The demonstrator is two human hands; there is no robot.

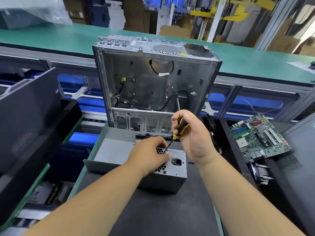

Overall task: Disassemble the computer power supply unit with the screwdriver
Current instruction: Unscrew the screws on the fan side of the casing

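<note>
An emptied computer case [153, 82] is stood upright at the back of the dark surface [153, 215], and just in front of it the power supply unit [177, 169] is laid, with a grey sheet-metal cover [117, 150] beside it at its left. The unit is judged to be a stiff steel box of moderate weight, with smooth painted faces that could slide on the mat and thin edges that may be sharp; it is best steadied from above on its flat vented face, well clear of the fan grille holes and the mains socket [176, 162].

That face is pressed down by the left hand [150, 155], whose fingers are curled over the grille near the screw. The yellow-and-black screwdriver [179, 129] is held in the right hand [190, 135], the grip being closed round its handle, and its tip is set on the unit's top face beside the left fingertips. A few small dark screws [191, 162] are seen just right of the unit, and are likely to roll if knocked.
</note>
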